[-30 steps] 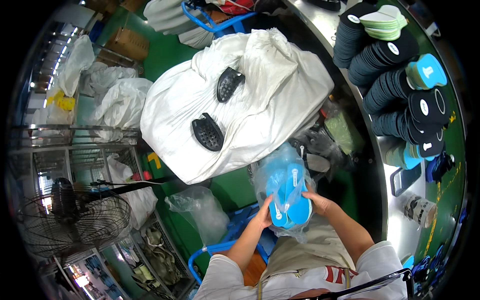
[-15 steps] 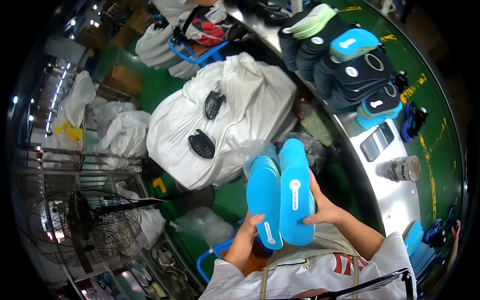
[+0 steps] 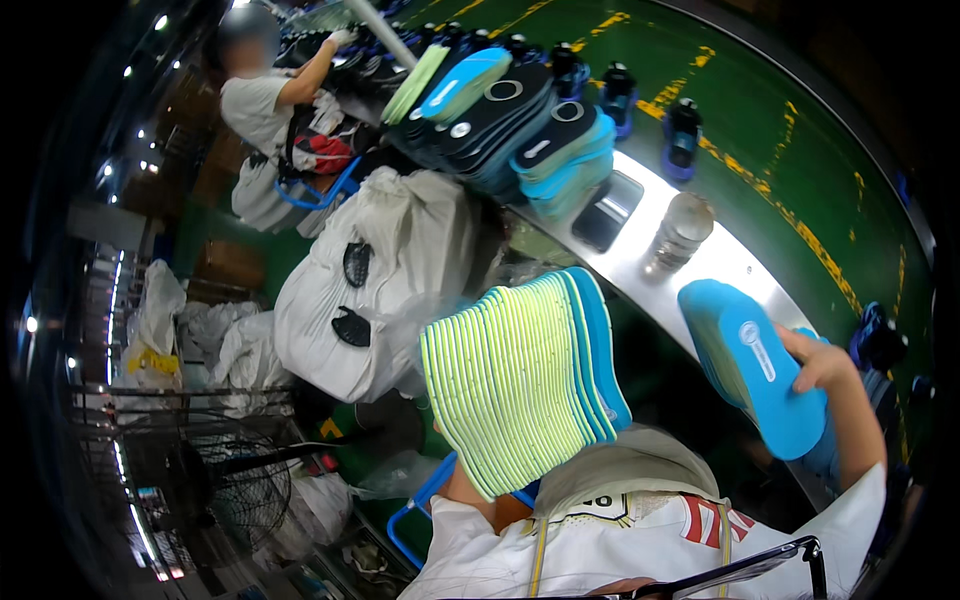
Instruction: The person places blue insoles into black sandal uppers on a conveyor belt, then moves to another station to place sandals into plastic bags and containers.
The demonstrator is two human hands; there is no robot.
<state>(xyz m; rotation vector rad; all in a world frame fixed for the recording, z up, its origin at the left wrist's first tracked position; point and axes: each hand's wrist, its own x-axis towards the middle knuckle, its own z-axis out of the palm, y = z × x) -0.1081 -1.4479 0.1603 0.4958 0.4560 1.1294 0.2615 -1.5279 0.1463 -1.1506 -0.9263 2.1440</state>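
Note:
My left hand is mostly hidden behind a thick stack of insoles (image 3: 505,385), its left forearm (image 3: 464,490) rising below it. The stack is fanned out, showing pale green-yellow edges, with blue faces on its right side. To the right, over the edge of the metal conveyor table, my right hand (image 3: 826,366) grips a second stack of blue insoles (image 3: 745,350), thumb on top and fingers wrapped round the side. That stack tilts, and a white mark shows on its top face. Behind it, more blue insoles are partly covered by my arm.
On the curved metal table (image 3: 735,240) stand dark insole stacks (image 3: 490,125), a blue stack (image 3: 565,160), a phone-like dark slab (image 3: 608,210) and a clear jar (image 3: 684,230). Shoes (image 3: 683,140) line the green belt. White sacks (image 3: 385,275), a fan (image 3: 235,480) and a co-worker (image 3: 262,100) are leftward.
The two stacks, side by side before, are now apart: the right hand's has moved right to the table, the left hand's has turned edge-on. My view has swung right; a co-worker shows.

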